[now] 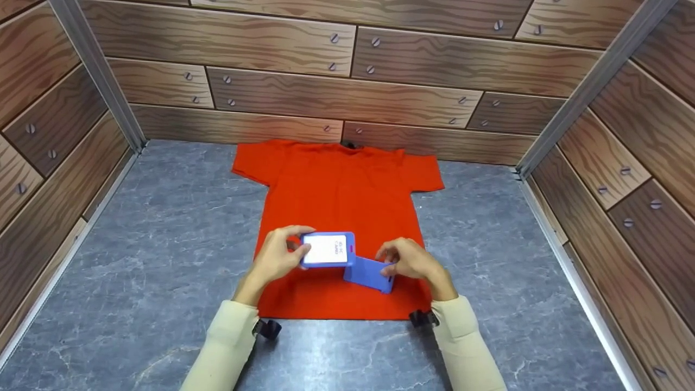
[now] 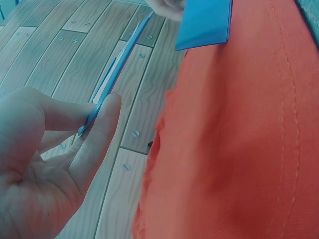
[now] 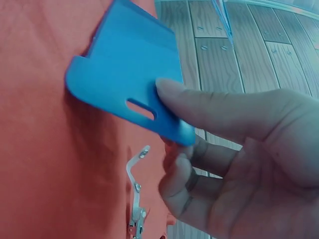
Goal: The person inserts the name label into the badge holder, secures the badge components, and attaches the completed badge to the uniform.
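My left hand (image 1: 278, 252) pinches a blue ID card holder (image 1: 326, 265) by its left edge, thumb on the front. A white card (image 1: 321, 250) with printed lettering shows inside its frame. Between thumb and fingers of my right hand (image 1: 410, 258) is a flat blue cover (image 1: 366, 273), held at its slotted end (image 3: 172, 124). It slants down to the left, and its far corner passes below the holder in the head view. Both pieces are above a red T-shirt (image 1: 342, 201) spread flat. A small metal clip (image 3: 135, 199) shows against the shirt in the right wrist view.
The shirt lies on a grey marbled tabletop (image 1: 179, 233), its collar toward the back wall. Wood-patterned panels (image 1: 271, 89) enclose the back and both sides, with metal strips (image 1: 586, 87) at the corners. A small black object (image 1: 350, 144) sits by the collar.
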`<state>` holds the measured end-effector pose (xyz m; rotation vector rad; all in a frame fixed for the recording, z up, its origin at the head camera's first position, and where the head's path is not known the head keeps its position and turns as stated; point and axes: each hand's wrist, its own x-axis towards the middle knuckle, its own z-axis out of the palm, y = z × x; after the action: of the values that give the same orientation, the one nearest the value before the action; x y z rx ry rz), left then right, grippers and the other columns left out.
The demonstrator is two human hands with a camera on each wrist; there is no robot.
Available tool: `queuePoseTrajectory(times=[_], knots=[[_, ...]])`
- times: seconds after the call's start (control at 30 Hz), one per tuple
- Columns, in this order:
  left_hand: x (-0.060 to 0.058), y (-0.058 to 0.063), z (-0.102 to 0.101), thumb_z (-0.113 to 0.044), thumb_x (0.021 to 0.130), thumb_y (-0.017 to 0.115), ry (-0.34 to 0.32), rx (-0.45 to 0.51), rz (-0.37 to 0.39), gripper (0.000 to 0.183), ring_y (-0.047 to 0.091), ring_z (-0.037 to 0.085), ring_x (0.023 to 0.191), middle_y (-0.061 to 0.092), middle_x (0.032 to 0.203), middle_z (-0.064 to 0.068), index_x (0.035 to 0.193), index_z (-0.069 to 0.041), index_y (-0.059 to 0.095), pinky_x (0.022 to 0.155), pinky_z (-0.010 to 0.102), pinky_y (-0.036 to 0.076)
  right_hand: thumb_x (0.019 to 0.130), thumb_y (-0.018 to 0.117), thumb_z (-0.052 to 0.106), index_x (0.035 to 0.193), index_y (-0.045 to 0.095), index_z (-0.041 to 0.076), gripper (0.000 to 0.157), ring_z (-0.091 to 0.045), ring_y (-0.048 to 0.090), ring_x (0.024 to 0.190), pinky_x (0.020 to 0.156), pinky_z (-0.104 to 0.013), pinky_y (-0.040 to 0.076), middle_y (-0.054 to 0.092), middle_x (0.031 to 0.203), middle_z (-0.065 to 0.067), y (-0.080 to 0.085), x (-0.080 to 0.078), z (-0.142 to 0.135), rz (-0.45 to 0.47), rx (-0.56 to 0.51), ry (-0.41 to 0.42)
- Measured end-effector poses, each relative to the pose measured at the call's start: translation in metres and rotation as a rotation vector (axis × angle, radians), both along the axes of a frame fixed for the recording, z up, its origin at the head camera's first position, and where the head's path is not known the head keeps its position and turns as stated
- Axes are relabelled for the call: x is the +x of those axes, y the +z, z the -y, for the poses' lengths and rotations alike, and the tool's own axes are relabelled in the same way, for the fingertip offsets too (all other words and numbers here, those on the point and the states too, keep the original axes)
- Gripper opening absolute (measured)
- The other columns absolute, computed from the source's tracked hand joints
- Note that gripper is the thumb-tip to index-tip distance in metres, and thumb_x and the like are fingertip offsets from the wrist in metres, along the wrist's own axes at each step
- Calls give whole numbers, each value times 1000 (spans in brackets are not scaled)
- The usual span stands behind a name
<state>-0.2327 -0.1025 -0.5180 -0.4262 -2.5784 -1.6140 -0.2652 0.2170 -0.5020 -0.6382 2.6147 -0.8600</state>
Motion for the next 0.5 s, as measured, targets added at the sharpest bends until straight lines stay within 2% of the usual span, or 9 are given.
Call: queuePoseTrajectory(times=[0.1,0.17,0.27,0.5], knots=[[0,0,0,-2,95,71,6,-5,0,33,64,20,76,70,122,16,127,-6,72,58,23,58,86,83,7,90,77,4,8,-14,58,74,72,-28,54,71,82,-6,2,-1,-3,30,-20,10],[0,0,0,-3,94,72,10,-9,-3,33,64,20,77,70,123,16,127,-6,72,58,22,58,88,81,10,86,75,4,8,-14,57,72,68,-27,51,69,80,-5,2,-2,-4,39,-33,8],[0,0,1,-2,94,72,12,1,-3,33,64,20,77,70,122,16,126,-6,73,58,22,57,90,79,11,87,74,4,10,-13,56,70,65,-26,50,68,80,-5,4,-2,-5,48,-69,-11],[0,0,1,-2,94,72,11,13,2,32,64,21,78,70,121,16,126,-7,73,57,22,57,92,76,8,93,73,0,9,-13,59,64,60,-26,54,71,85,-11,7,-2,-6,34,-165,-49]])
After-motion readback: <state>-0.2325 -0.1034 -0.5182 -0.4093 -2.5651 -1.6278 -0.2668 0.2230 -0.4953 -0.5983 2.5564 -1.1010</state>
